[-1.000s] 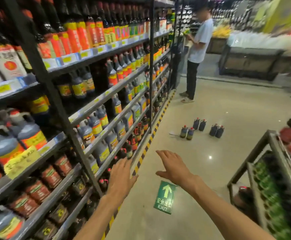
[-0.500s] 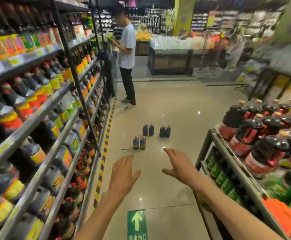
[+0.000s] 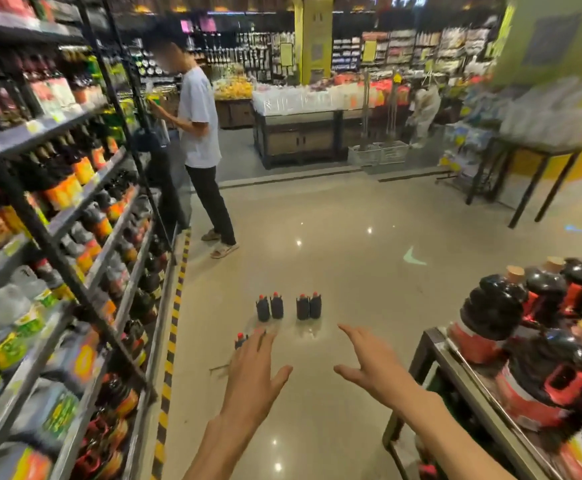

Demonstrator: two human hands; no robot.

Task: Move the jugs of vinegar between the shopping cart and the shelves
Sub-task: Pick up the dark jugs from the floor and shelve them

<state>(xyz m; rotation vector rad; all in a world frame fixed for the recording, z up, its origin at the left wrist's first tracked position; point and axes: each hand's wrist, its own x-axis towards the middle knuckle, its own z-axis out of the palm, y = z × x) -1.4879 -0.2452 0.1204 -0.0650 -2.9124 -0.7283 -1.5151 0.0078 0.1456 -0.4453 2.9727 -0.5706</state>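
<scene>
1. Black metal shelves (image 3: 85, 220) are standing on the left, full of bottles with bright labels.
2. Another person in a white shirt (image 3: 198, 119) is standing further down the aisle, next to those shelves.
3. Dark jugs of vinegar with red caps (image 3: 287, 306) are sitting on the floor in two pairs, well ahead of the hands.
4. One more red-capped jug (image 3: 240, 340) is peeking out just behind the left hand's fingertips, mostly hidden.
5. More big dark jugs (image 3: 490, 313) are sitting close together on a metal cart or rack (image 3: 456, 372) at the right; which one it is cannot be told.
6. Both arms are reaching forward over the floor.
7. The left hand (image 3: 255, 379) is spreading flat with straight fingers, holding nothing.
8. The right hand (image 3: 372, 365) is spreading wide too, holding nothing, near the rack's corner.
9. The shiny tan floor (image 3: 334, 237) is reflecting ceiling lights.
10. A yellow and black stripe (image 3: 173, 323) is running along the shelf bottom.
11. Store stands with goods are filling the back, looking blurry.
</scene>
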